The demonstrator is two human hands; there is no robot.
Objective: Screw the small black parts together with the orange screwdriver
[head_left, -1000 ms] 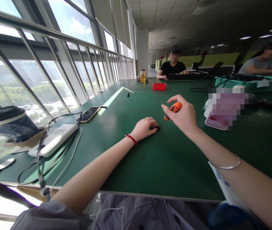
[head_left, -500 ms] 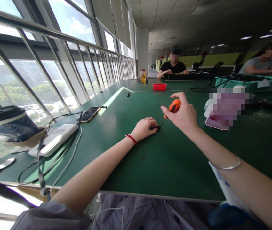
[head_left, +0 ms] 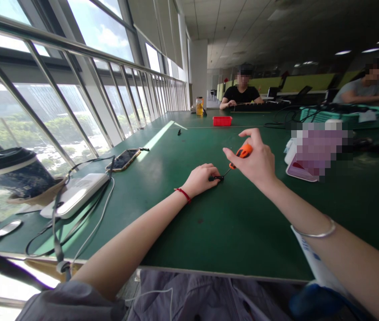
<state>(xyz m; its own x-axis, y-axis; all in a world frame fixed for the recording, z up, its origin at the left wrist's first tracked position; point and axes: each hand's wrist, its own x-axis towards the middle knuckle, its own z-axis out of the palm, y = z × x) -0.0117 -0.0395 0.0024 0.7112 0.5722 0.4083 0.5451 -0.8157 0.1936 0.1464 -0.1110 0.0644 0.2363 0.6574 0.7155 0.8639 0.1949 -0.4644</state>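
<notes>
My left hand (head_left: 202,179) rests on the green table, its fingers closed on a small black part (head_left: 215,178) held low against the surface. An orange and black screwdriver (head_left: 244,151) leans into my right hand (head_left: 258,157), its thin shaft slanting down to the left with the tip at the black part. The thumb and index finger of that hand stand apart, while the handle lies against the other fingers, which are partly hidden. What exactly the black part is cannot be made out.
On the left lie a phone (head_left: 123,159), a white power bank (head_left: 81,195) with cables, and a lidded cup (head_left: 15,171). Farther off are a small black piece (head_left: 179,132), a red box (head_left: 222,121) and a jar (head_left: 199,107). A teal basket (head_left: 350,118) stands right. Two people sit beyond.
The screwdriver handle has turned and shifted slightly in my right hand, with the thumb and fingers moved a little. My left hand and the black part have stayed put.
</notes>
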